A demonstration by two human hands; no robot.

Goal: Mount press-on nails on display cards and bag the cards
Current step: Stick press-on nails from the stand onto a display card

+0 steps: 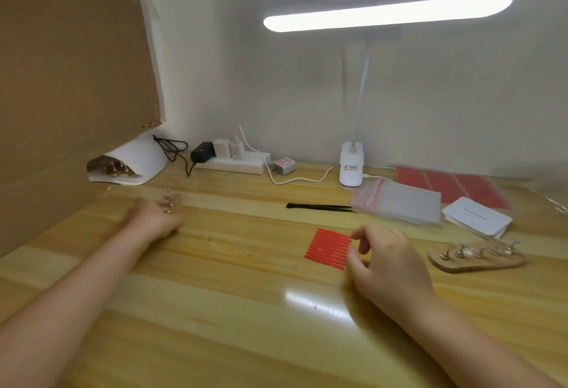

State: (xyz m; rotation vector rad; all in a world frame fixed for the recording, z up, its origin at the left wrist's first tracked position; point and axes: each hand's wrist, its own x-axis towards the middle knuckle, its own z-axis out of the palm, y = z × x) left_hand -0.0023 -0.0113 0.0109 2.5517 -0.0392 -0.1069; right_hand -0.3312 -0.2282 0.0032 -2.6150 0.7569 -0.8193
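Wood table (pixel 233 310) under a lit lamp (pixel 387 12), white wall behind. Right hand (pixel 387 261) pinches the red strip sheet (pixel 329 247); bags (pixel 399 203) lie just beyond it. Left hand (pixel 153 218) is blurred, its grip unclear, touching small nails (pixel 167 201).

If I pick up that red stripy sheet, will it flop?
Probably yes. The red sheet lies thin and flat on the table, so it likely bends and feels light. Being so flat, it may be hard to lift except at an edge, where the right hand is.
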